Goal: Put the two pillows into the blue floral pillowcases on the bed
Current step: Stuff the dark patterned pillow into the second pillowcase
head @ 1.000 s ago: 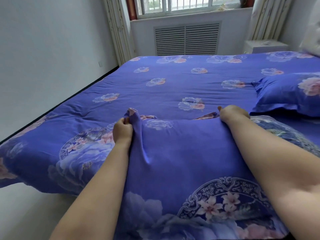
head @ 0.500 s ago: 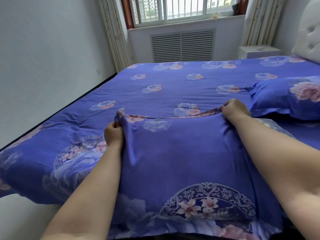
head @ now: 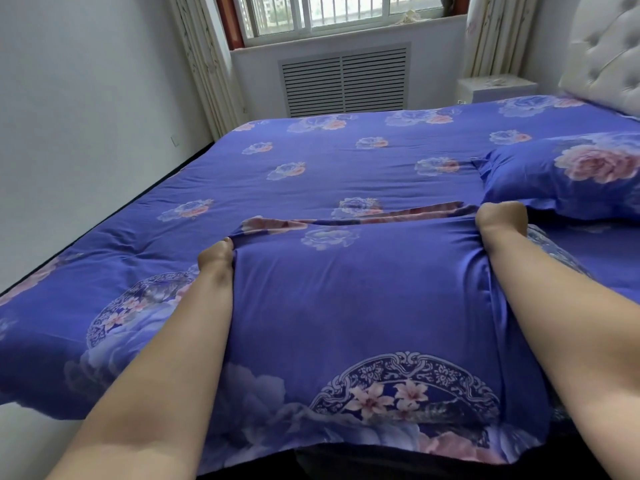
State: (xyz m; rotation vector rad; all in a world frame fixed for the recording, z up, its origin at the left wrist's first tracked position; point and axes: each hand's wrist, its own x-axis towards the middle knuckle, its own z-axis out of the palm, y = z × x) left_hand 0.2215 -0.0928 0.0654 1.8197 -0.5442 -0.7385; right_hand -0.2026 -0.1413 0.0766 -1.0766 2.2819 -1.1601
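Hands hold the far edge of a blue floral pillowcase (head: 353, 306), one at each far corner. The left hand (head: 215, 257) has a closed grip, its fingers curled round a bunched fold of cloth at the left corner. The right hand (head: 501, 218) has the same closed grip on the right corner, its knuckles toward the camera. Between them the open mouth of the pillowcase is stretched taut, showing a strip of pink-patterned lining. The case looks plump, as if filled, and lies across the near part of the bed (head: 311, 168), its near end with a white medallion and pink flowers reaching the bed's near edge. Both bare forearms run along its sides. Just beyond the right hand lies a second pillow (head: 568, 174) in matching blue cloth with a large pink flower. Farther off are a pale tufted headboard (head: 609, 53) at the right, a white nightstand (head: 495, 87), a slatted radiator cover (head: 344, 81) and a window (head: 343, 12) with curtains.
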